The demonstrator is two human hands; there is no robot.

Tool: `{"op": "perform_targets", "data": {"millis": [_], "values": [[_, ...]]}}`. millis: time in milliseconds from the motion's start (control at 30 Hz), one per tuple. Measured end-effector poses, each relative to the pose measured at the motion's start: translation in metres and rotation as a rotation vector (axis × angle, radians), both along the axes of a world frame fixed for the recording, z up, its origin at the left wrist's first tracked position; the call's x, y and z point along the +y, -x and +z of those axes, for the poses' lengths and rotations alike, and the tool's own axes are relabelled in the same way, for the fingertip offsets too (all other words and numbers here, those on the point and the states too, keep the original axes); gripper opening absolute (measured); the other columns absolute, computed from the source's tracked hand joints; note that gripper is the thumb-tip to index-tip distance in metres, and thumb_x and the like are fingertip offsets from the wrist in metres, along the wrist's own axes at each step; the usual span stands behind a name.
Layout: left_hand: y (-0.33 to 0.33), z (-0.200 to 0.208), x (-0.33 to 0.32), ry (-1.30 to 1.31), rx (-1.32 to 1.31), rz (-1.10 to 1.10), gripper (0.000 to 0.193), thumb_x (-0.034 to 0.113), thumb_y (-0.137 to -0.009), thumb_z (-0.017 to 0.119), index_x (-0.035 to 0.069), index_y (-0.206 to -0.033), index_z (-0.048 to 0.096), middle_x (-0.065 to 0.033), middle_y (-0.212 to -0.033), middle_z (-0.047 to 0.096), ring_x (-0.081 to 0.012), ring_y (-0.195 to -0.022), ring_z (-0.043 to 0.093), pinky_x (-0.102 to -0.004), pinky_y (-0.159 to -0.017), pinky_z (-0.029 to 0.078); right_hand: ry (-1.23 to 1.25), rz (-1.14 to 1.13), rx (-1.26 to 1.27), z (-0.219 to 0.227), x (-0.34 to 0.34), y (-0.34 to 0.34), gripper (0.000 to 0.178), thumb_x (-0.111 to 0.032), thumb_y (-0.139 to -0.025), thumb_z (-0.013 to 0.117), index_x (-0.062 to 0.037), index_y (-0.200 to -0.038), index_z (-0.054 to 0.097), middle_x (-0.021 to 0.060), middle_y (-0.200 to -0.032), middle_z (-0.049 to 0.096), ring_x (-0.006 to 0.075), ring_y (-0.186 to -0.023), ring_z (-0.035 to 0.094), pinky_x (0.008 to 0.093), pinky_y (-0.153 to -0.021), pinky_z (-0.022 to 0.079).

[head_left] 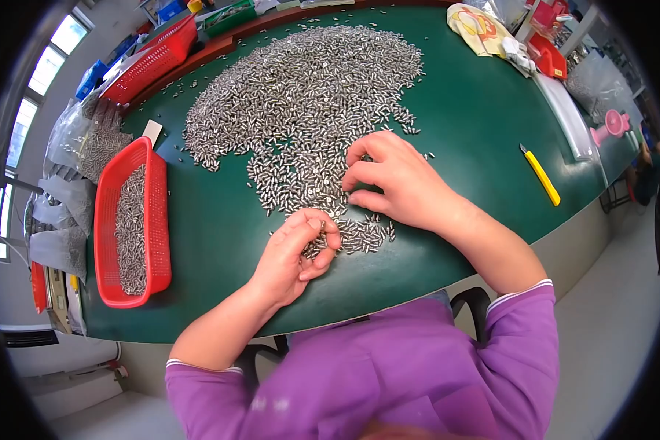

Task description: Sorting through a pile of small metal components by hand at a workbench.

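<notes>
Metal pins point(301, 103), small and silver, lie in a wide heap on the green table point(477, 132). Left hand point(297, 253) sits at the heap's near edge, fingers point(317, 226) pinched together on a few pins. Right hand point(392, 180) rests palm down on the heap's near right edge, fingers curled, slightly apart. Red basket point(158, 220), left of the heap, holds more pins. Yellow knife point(540, 174) lies well right of the heap.
</notes>
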State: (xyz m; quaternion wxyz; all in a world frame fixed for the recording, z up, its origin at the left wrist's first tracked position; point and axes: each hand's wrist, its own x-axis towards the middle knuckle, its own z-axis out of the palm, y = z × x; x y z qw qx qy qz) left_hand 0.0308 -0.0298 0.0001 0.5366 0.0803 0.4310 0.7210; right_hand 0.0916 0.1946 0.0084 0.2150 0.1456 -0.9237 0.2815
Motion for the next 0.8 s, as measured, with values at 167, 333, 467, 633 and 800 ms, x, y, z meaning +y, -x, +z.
{"op": "perform_targets", "data": {"millis": [167, 333, 467, 633, 800], "values": [[-0.003, 0.006, 0.002, 0.028, 0.037, 0.011, 0.017, 0.019, -0.099, 0.044, 0.005, -0.101, 0.054, -0.0086, -0.09, 0.057, -0.0112, -0.062, 0.045, -0.019, -0.046, 0.029, -0.041, -0.002, -0.055, -0.013, -0.001, 0.004, 0.017, -0.012, -0.07, 0.075, -0.0112, -0.084, 0.065, 0.0038, -0.099, 0.056, 0.0265, -0.1, 0.053, 0.04, -0.086, 0.045], [-0.003, 0.003, 0.001, 0.044, 0.041, 0.018, 0.018, 0.022, -0.1, 0.048, 0.005, -0.102, 0.052, -0.007, -0.09, 0.057, -0.0098, -0.063, 0.046, -0.0186, -0.047, 0.03, 0.12, 0.056, -0.048, -0.005, -0.007, 0.005, 0.013, -0.013, -0.074, 0.074, -0.0116, -0.085, 0.068, 0.0032, -0.096, 0.057, 0.0238, -0.098, 0.053, 0.0386, -0.086, 0.044], [-0.006, 0.002, 0.004, 0.056, 0.076, 0.03, 0.015, 0.021, -0.099, 0.051, 0.006, -0.103, 0.051, -0.0057, -0.09, 0.057, -0.0079, -0.063, 0.045, -0.0177, -0.046, 0.031, 0.254, 0.213, 0.011, 0.0, -0.016, 0.002, 0.013, -0.015, -0.077, 0.075, -0.0144, -0.089, 0.071, 0.0005, -0.093, 0.057, 0.0195, -0.091, 0.055, 0.0351, -0.083, 0.042], [-0.002, -0.003, 0.001, -0.012, 0.08, 0.025, 0.013, 0.018, -0.099, 0.051, 0.006, -0.104, 0.051, -0.0051, -0.089, 0.056, -0.0076, -0.062, 0.044, -0.0173, -0.045, 0.03, 0.156, 0.103, 0.059, 0.005, -0.017, 0.0, 0.013, -0.012, -0.075, 0.074, -0.0132, -0.087, 0.069, 0.0015, -0.094, 0.057, 0.0219, -0.092, 0.055, 0.0367, -0.084, 0.043], [-0.001, 0.001, 0.001, 0.033, 0.031, 0.035, 0.018, 0.022, -0.1, 0.045, 0.005, -0.104, 0.052, -0.0076, -0.088, 0.054, -0.0095, -0.059, 0.041, -0.0181, -0.044, 0.028, -0.045, -0.109, -0.019, -0.003, 0.002, 0.001, 0.014, -0.01, -0.071, 0.073, -0.0122, -0.083, 0.067, 0.004, -0.1, 0.056, 0.0262, -0.101, 0.053, 0.0408, -0.088, 0.043]]}}
